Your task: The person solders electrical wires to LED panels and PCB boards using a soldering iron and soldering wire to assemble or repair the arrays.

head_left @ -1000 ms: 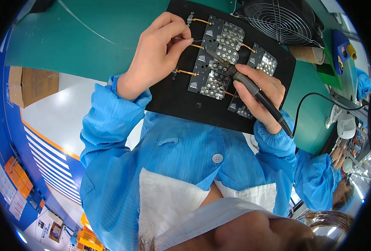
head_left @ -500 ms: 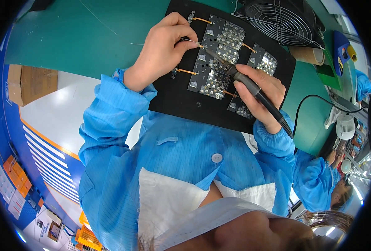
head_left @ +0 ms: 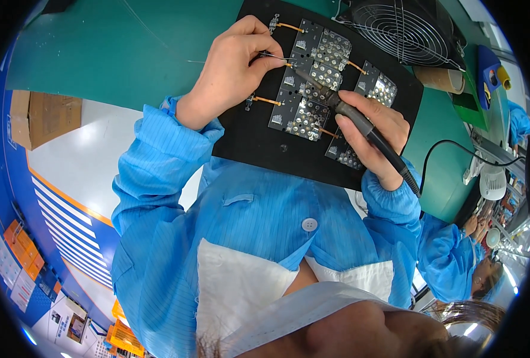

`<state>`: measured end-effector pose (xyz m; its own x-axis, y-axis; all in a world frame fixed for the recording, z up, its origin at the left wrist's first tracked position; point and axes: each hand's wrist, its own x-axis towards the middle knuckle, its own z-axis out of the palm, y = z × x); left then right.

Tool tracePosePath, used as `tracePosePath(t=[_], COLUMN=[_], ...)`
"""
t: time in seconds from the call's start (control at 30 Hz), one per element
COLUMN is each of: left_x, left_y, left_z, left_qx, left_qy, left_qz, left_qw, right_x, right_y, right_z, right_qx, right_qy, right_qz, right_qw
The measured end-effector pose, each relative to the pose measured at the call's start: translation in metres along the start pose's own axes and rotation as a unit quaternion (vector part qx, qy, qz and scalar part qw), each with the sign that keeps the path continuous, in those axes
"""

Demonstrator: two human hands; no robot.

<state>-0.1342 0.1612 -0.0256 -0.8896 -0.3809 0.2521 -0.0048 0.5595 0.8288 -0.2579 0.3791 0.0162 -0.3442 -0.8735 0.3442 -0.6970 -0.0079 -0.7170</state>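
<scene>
My left hand [head_left: 232, 71] is closed in a pinch on a thin solder wire [head_left: 196, 61], whose loose end sticks out to the left. At the fingertips, a short orange cable [head_left: 288, 64] meets the edge of a dark circuit board [head_left: 286, 85]. My right hand [head_left: 379, 128] grips a soldering iron [head_left: 357, 116] by its dark handle. Its tip points up and left at that same board edge, close to the wire; I cannot tell whether they touch. Several boards with round, shiny parts lie on a black mat [head_left: 241, 140], joined to orange cables with small metal connectors [head_left: 274, 22].
A black fan with a wire guard [head_left: 399, 30] stands at the far right of the green table [head_left: 116, 56]. Beside it are a cardboard tube [head_left: 438, 79] and a green box [head_left: 471, 104]. The iron's cord [head_left: 435, 149] loops rightward. A co-worker's blue sleeve [head_left: 447, 259] shows at right.
My right hand and the soldering iron have shifted very slightly right and down. My left hand keeps its pinch almost in place. The co-worker's hands at the right have moved.
</scene>
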Motion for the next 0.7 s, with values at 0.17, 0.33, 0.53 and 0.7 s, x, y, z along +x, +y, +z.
tracePosePath(t=[0.17, 0.33, 0.53, 0.7], left_x=[-0.0005, -0.0005, -0.0016, -0.0016], left_y=[-0.0001, 0.0000, -0.0053, -0.0052], left_z=[-0.0003, -0.0005, 0.0020, 0.0016], left_qx=[-0.003, -0.011, -0.002, 0.005], left_qy=[0.002, 0.001, 0.018, 0.016], left_qz=[0.000, -0.002, 0.031, 0.035], left_qw=[1.000, 1.000, 0.999, 0.999], right_x=[0.0003, 0.0000, 0.0006, 0.0005], right_y=[-0.0013, 0.0012, 0.0020, 0.0022], right_z=[-0.0015, -0.0010, -0.0022, -0.0019], right_qx=[0.000, 0.001, 0.017, 0.019], right_qy=[-0.006, 0.004, -0.004, 0.007], right_qz=[0.012, 0.020, 0.017, 0.039], right_qw=[1.000, 1.000, 1.000, 0.999])
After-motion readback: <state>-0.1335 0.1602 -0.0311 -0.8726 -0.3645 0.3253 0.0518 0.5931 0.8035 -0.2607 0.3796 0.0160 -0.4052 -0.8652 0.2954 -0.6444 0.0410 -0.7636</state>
